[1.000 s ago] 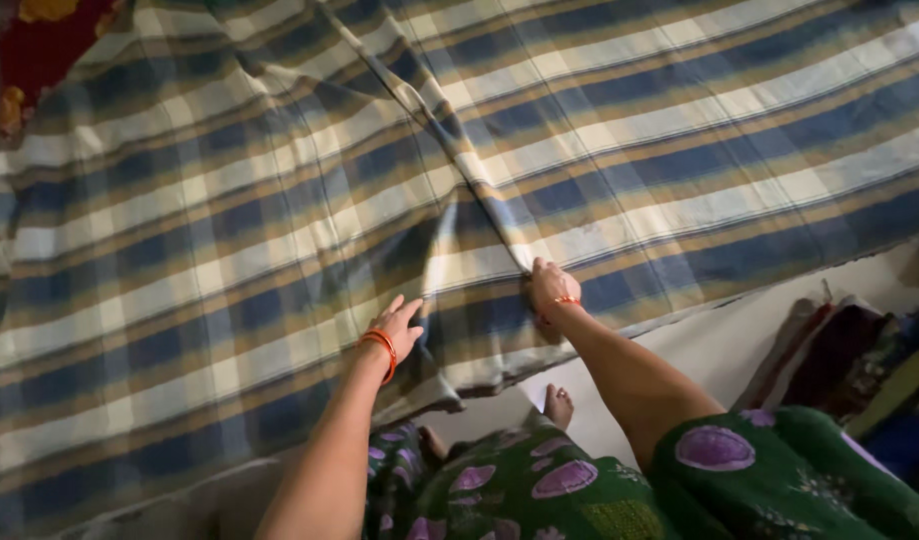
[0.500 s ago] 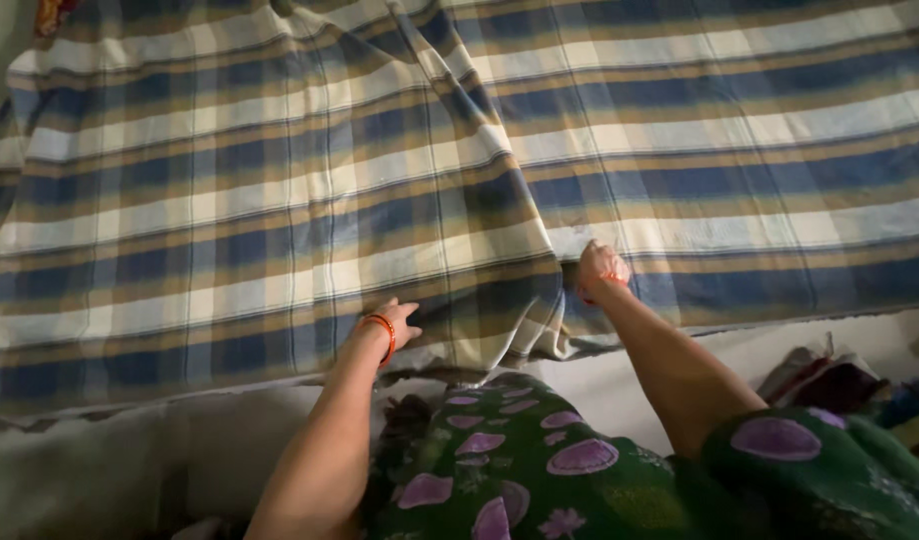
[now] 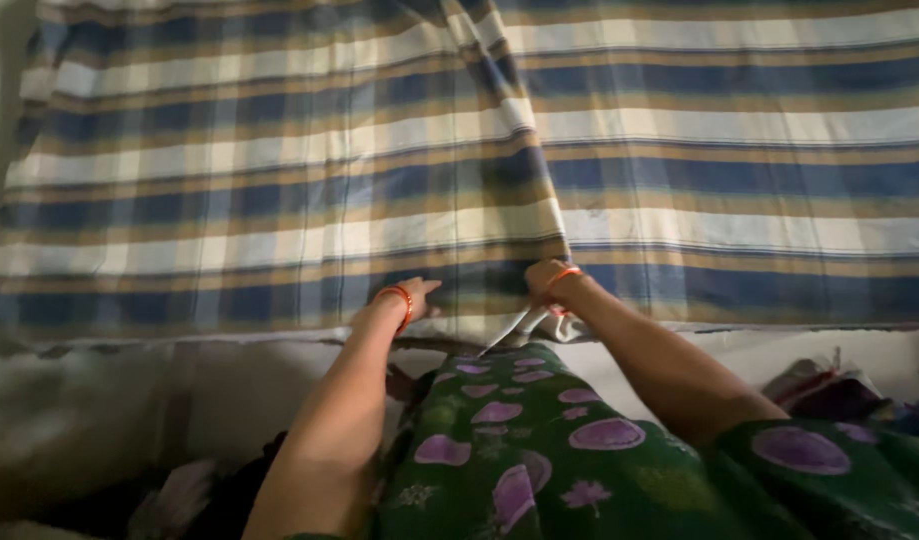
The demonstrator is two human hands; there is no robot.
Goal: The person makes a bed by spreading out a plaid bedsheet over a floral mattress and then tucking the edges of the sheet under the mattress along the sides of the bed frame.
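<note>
Cloth: a plaid bedsheet (image 3: 279, 180) of thin woven fabric, striped in navy, cream and tan, lies spread over a bed and fills the upper part of the head view. A raised fold (image 3: 524, 150) runs down its middle from the top edge to the near hem, where the fabric bunches and a pale corner (image 3: 509, 330) hangs below the hem. The left hand (image 3: 414, 297), with an orange bangle (image 3: 403, 303) at the wrist, rests flat on the sheet just left of the fold, fingers spread and grasping nothing. The right hand (image 3: 546, 277), with an orange bangle (image 3: 562, 274) of its own, has its grip curled on the sheet at the foot of the fold; the fingers are turned away, so whether they pinch the fabric cannot be told. The sheet's near hem follows the mattress edge (image 3: 129, 345), pale and bare below it. A green garment with purple oval motifs (image 3: 539, 450) covers the person's lap. Dark bundled cloths (image 3: 839, 390) lie at the lower right, well apart from both hands, with light floor (image 3: 719, 350) between.
</note>
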